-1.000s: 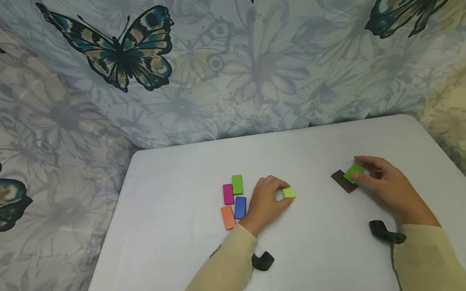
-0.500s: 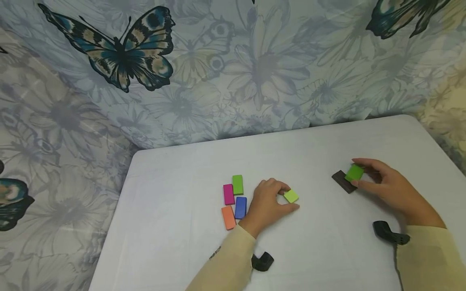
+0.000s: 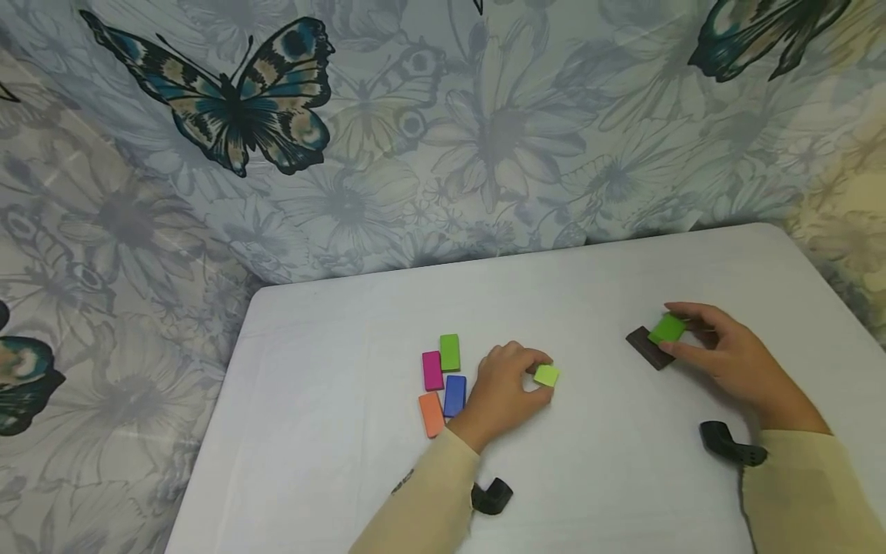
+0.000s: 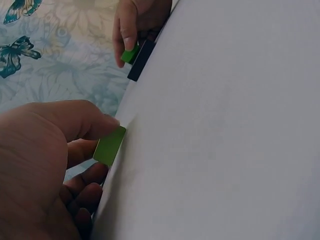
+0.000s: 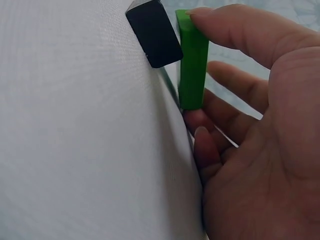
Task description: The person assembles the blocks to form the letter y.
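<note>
1. Left hand [image 3: 505,388] pinches the lime block [image 3: 546,375], midway across the table [image 3: 588,469].
2. Right hand [image 3: 734,358] pinches the green block [image 3: 667,328] by the dark block [image 3: 649,350], contact unclear.
3. Positioning, apparently; next calls for careful alignment.

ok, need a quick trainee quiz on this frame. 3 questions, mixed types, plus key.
1. Multiple choice. Which block does the left hand hold?
A: a red block
B: the light-green block
C: a white block

2. True or false. The right hand is holding nothing.

3. Count. How many blocks lie grouped just to the left of the left hand, held by neither hand?

Key
1. B.
2. False: it holds a green block, right by the dark block.
3. Four: a second green block, a magenta block, a blue block and an orange block.
</note>
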Motion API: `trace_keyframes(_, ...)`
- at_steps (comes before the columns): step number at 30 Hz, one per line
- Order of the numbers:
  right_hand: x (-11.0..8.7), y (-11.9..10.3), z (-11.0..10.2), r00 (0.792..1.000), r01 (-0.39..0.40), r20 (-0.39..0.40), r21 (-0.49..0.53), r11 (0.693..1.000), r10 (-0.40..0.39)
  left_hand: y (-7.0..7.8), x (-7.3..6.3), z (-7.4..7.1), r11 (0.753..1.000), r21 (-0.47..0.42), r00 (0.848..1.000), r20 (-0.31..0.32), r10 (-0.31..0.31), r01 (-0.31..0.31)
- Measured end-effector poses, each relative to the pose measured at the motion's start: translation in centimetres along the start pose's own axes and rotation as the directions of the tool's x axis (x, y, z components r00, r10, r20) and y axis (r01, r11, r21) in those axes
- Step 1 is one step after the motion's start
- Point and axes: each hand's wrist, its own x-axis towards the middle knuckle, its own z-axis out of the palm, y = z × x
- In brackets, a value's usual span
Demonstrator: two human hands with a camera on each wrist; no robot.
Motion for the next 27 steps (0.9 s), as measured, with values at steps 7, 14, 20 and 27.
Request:
trace_keyframes(7,0.0,-0.1,0.3,0.999,-0.005,-0.049,-0.015,1.000,0.004,-1.3,-0.6,-1.5,0.991,-0.103,0.997,-0.001,-0.080,0.079)
trace_keyframes(14,0.2,-0.5,0.3,0.997,-0.039,-0.068,0.004,0.999,0.039,-1.5,-1.0,-2.4,0.981,-0.159,0.992,-0.028,-0.120,0.114)
trace_keyframes(20,0.2,-1.5,0.4,0.996,-0.044,-0.082,0.040,0.998,0.047,-1.6,-1.1,-2.2,0.977,-0.169,0.990,-0.037,-0.138,0.130)
trace_keyframes(27,0.4,-2.6,0.9,0.994,0.035,-0.110,0.085,0.996,-0.025,-1.6,-1.0,-2.0,0.974,-0.181,0.989,-0.045,-0.144,0.133)
